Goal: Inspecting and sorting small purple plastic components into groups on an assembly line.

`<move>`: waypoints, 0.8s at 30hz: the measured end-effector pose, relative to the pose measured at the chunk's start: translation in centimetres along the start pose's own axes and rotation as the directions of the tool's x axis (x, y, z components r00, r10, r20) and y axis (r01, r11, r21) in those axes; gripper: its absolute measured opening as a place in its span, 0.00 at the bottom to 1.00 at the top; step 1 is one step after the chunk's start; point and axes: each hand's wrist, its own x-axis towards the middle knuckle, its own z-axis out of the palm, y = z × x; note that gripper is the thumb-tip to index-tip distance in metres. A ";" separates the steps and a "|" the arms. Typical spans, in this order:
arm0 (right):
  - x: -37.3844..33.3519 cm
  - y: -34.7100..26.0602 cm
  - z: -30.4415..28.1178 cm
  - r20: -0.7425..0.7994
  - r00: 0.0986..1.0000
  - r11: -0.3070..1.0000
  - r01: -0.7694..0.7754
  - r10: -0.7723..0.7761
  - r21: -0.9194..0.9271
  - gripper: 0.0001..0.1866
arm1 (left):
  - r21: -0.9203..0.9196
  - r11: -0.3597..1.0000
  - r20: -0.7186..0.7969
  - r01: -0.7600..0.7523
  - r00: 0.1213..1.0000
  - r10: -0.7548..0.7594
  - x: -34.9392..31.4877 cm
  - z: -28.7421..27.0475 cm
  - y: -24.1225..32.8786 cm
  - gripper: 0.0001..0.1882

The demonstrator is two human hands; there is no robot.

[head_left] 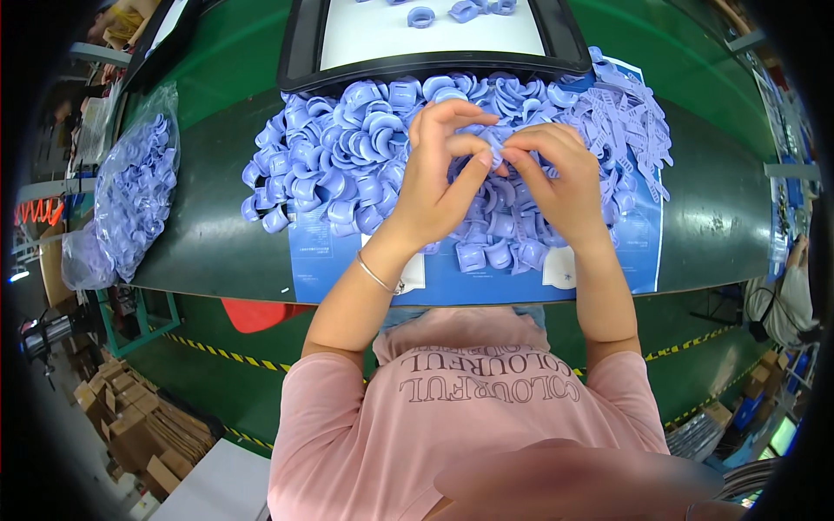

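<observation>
Both my hands meet above a heap of periwinkle-blue plastic pieces. My left hand pinches a small blue plastic piece from the left, its upper fingers curved over. From the other side, the thumb and fingertips of my right hand close on the same piece, whose shape is mostly hidden by fingers. Under and around the hands lie many curved blue plastic pieces, like short open cuffs. To the right of my right hand, flat slotted blue strips are piled up.
A black-rimmed tray with a white bottom holds several ring-shaped blue pieces beyond the heap. A blue printed sheet covers part of the dark green table. At the left edge sits a clear bag full of blue pieces.
</observation>
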 end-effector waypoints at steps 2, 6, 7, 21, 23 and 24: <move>0.0 0.0 0.0 0.039 0.995 0.983 -0.099 0.095 0.155 0.03 | -0.029 0.998 0.019 -0.063 0.998 0.063 0.0 -0.1 -0.2 0.22; 0.0 0.4 -0.2 0.037 0.988 0.944 -0.156 0.152 0.291 0.03 | -0.007 0.999 0.039 -0.048 0.998 0.048 0.0 0.1 -0.3 0.22; 0.1 0.3 -0.5 0.086 0.976 0.919 -0.218 0.200 0.329 0.04 | -0.031 0.998 0.049 -0.057 0.997 0.058 -0.1 0.2 -0.6 0.22; 0.7 1.2 -2.0 0.274 0.767 0.202 -0.462 0.581 0.864 0.21 | 0.482 0.876 -0.228 0.018 0.968 0.106 1.1 -1.5 -0.5 0.14; 0.4 2.8 -2.3 0.147 0.766 0.352 -0.445 0.626 0.824 0.20 | 0.668 0.741 -0.040 -0.060 0.992 0.116 0.8 -0.9 -0.2 0.13; 0.3 3.4 -2.5 0.010 0.761 0.493 -0.430 0.649 0.756 0.18 | 0.666 0.743 -0.037 -0.064 0.992 0.118 0.6 -0.7 -0.2 0.13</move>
